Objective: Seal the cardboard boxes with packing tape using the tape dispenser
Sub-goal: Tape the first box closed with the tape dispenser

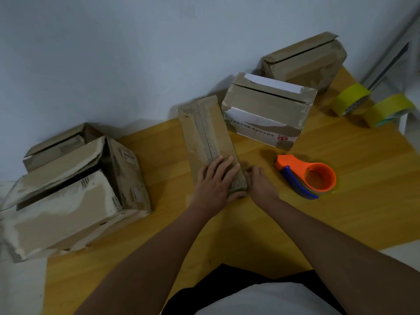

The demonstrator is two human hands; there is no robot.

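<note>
- Head view: left hand [216, 178] lies flat, fingers straight, pressing down the near end of the long narrow brown cardboard box [210, 142] at table centre, probably smoothing tape.
- Right hand [259, 180], fingers loosely curled, steadies the box's near right corner; holds nothing.
- Orange and blue tape dispenser [306, 177] lies idle on the table just right, within reach.

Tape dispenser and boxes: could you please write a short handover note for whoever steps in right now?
Left hand: flat on top of the long narrow box, pressing its near end.
Right hand: against that box's near right edge; grip unclear.
Orange tape dispenser: lying unheld on the wooden table, right of the hands.
Two yellow tape rolls at far right.
Done: narrow box's flaps are closed, apparently taped.
Left: large box on the left still gapes; white-labelled box and far box show open seams.
</note>
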